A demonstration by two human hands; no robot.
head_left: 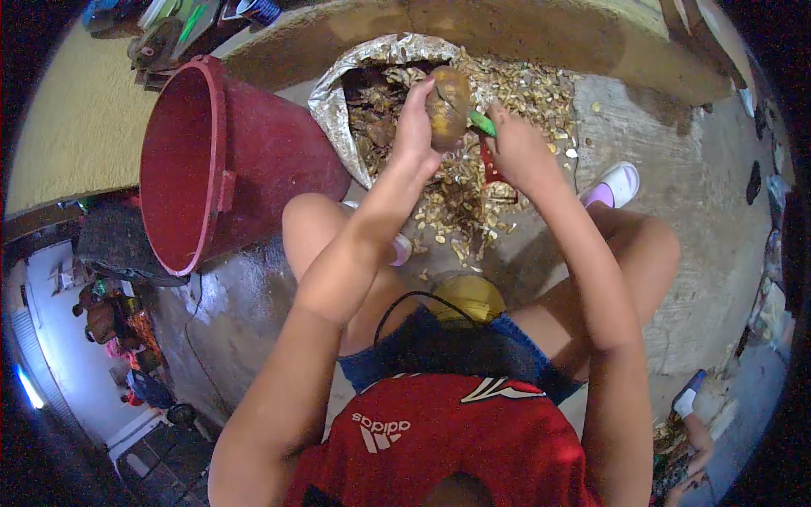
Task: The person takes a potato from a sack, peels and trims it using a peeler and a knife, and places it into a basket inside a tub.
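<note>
My left hand (416, 131) is wrapped round a large, round, brown thing (449, 106) that looks like a coconut, raised above the floor. A dark line runs across its surface. Close on its right, my right hand (521, 148) grips a green handle (481, 122), which points toward the brown thing. The working end of this tool is not clear, so I cannot tell whether it touches. Below the hands, pale and brown chips (524, 93) lie scattered. Behind my left hand, an open white sack (329, 106) holds brown scraps. A red object (491, 165) shows partly under my right hand.
A big dark red tub (262, 152) lies tilted at the left, its mouth facing left. A low ledge (557, 42) runs along the back. Between my legs is a yellow rounded object (469, 297). Another person's foot (688, 401) shows at the lower right.
</note>
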